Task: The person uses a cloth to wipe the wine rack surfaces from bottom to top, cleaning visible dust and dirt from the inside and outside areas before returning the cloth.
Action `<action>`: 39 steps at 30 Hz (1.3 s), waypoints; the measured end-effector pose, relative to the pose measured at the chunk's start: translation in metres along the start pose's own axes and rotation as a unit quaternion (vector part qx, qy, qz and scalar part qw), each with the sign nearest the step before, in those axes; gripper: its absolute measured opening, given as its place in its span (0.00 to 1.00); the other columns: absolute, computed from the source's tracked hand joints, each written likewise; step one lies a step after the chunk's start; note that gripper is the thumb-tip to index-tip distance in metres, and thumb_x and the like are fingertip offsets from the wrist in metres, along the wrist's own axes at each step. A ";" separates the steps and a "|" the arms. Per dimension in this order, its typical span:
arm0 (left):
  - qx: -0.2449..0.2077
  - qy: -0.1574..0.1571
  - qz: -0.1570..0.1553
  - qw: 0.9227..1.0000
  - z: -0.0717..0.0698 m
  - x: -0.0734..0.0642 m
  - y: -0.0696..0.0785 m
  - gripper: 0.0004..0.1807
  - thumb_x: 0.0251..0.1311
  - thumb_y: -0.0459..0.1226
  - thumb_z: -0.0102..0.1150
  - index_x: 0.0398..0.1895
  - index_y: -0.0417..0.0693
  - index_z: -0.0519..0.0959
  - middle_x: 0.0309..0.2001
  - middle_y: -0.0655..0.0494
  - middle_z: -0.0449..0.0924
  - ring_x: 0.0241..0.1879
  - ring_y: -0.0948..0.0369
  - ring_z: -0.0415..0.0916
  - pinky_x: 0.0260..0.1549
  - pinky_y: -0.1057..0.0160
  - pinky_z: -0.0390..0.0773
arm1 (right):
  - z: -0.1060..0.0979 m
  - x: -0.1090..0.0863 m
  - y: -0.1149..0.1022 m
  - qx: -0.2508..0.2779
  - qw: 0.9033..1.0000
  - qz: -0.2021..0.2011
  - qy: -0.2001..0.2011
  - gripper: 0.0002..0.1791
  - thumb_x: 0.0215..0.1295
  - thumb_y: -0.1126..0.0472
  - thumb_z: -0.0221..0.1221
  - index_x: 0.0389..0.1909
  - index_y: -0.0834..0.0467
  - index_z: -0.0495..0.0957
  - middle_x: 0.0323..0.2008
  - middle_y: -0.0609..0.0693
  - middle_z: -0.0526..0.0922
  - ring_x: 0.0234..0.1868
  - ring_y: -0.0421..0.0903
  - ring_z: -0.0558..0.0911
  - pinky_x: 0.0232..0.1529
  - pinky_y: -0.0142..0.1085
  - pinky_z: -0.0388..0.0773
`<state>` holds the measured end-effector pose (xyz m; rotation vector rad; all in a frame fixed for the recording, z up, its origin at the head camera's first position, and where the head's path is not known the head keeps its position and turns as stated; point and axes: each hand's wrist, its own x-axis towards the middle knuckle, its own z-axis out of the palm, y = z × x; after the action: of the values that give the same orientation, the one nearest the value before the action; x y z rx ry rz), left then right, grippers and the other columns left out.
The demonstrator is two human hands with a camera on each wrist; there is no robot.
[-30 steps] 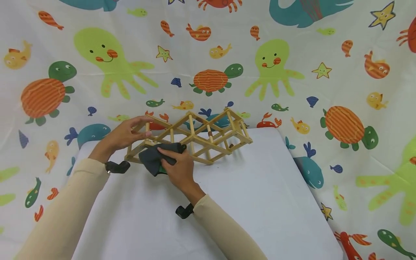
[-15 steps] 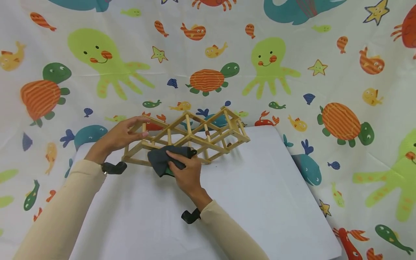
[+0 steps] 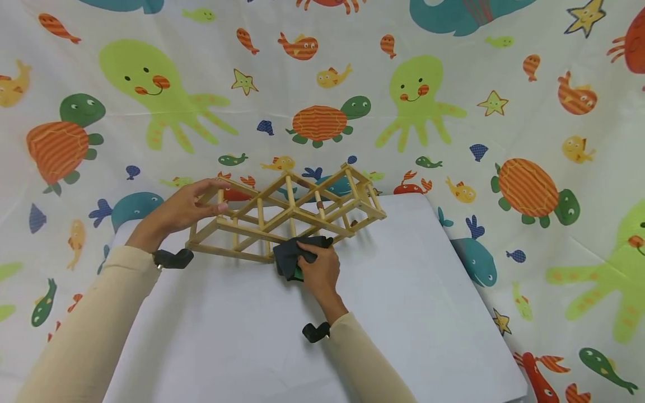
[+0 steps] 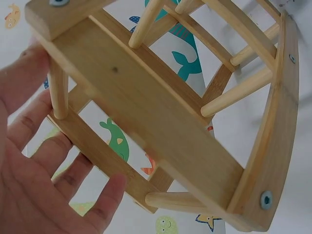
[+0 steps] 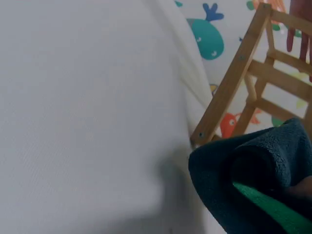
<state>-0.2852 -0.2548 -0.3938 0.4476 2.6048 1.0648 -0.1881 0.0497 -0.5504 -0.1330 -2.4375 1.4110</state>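
Note:
A wooden lattice wine rack [image 3: 292, 212] of slats and round dowels stands at the back of the white table. My left hand [image 3: 181, 210] holds its left end; in the left wrist view, the thumb and fingers [image 4: 73, 178] bend about the end bars of the rack [image 4: 146, 107], where screw heads show. With my right hand [image 3: 322, 271] I grip a bunched dark blue-grey cloth [image 3: 289, 254] against the rack's lower front rail, near its middle. In the right wrist view the cloth [image 5: 214, 165] shows a green edge and overlaps the rack; most of that hand is hidden.
White cloth covers the table [image 3: 227, 336], its right edge slanting toward the front. Behind the rack hangs a curtain [image 3: 433, 162] printed with sea animals. Each wrist carries a small black device [image 3: 173, 259].
My right hand has slid the cloth rightward along the lower front of the rack, uncovering its left lower rail. The left hand keeps its hold on the left end, and the rack stays in place.

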 end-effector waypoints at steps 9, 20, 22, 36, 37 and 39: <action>-0.011 -0.001 -0.003 1.000 0.001 0.000 0.003 0.38 0.73 0.49 0.66 0.81 0.53 0.64 0.84 0.35 0.54 0.81 0.29 0.49 0.69 0.17 0.54 | 0.005 0.001 -0.014 0.075 0.992 -0.104 -0.005 0.20 0.61 0.66 0.73 0.52 0.41 0.92 0.56 0.60 0.87 0.59 0.57 0.83 0.59 0.49 0.83; -0.008 -0.003 -0.007 1.000 0.000 -0.002 0.003 0.37 0.74 0.48 0.65 0.81 0.54 0.64 0.84 0.35 0.53 0.81 0.29 0.50 0.69 0.17 0.55 | -0.016 -0.002 0.016 0.018 0.999 -0.031 -0.004 0.19 0.61 0.64 0.74 0.48 0.39 0.92 0.58 0.60 0.84 0.60 0.57 0.84 0.62 0.53 0.83; -0.006 -0.003 -0.009 1.000 -0.001 -0.003 0.003 0.37 0.73 0.49 0.65 0.81 0.54 0.64 0.84 0.35 0.54 0.81 0.29 0.50 0.69 0.17 0.55 | -0.021 -0.002 0.016 0.073 0.995 -0.058 0.038 0.18 0.62 0.65 0.74 0.48 0.41 0.93 0.58 0.59 0.84 0.60 0.56 0.84 0.61 0.52 0.83; -0.001 0.002 -0.006 1.000 0.004 -0.003 -0.001 0.36 0.72 0.48 0.67 0.79 0.55 0.66 0.83 0.37 0.56 0.80 0.31 0.52 0.69 0.18 0.56 | -0.018 0.003 0.026 0.076 0.997 -0.013 -0.032 0.17 0.62 0.64 0.74 0.47 0.40 0.93 0.57 0.53 0.87 0.62 0.53 0.84 0.67 0.52 0.80; 0.002 0.004 -0.008 1.000 0.004 -0.003 -0.001 0.36 0.72 0.49 0.67 0.80 0.56 0.66 0.83 0.37 0.57 0.80 0.30 0.53 0.69 0.17 0.56 | -0.018 0.002 0.026 0.102 0.994 -0.026 0.001 0.17 0.63 0.65 0.74 0.48 0.41 0.93 0.58 0.55 0.86 0.62 0.54 0.84 0.66 0.52 0.81; 0.003 0.004 -0.008 1.000 0.005 -0.003 -0.001 0.36 0.72 0.49 0.67 0.80 0.56 0.66 0.83 0.37 0.56 0.80 0.30 0.53 0.69 0.17 0.56 | -0.017 0.002 0.025 0.150 0.986 -0.049 0.062 0.18 0.64 0.66 0.73 0.51 0.43 0.92 0.60 0.57 0.82 0.63 0.55 0.83 0.65 0.52 0.82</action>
<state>-0.2806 -0.2536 -0.3971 0.4230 2.6139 1.0559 -0.1868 0.0774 -0.5636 -0.0286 -2.0760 1.6505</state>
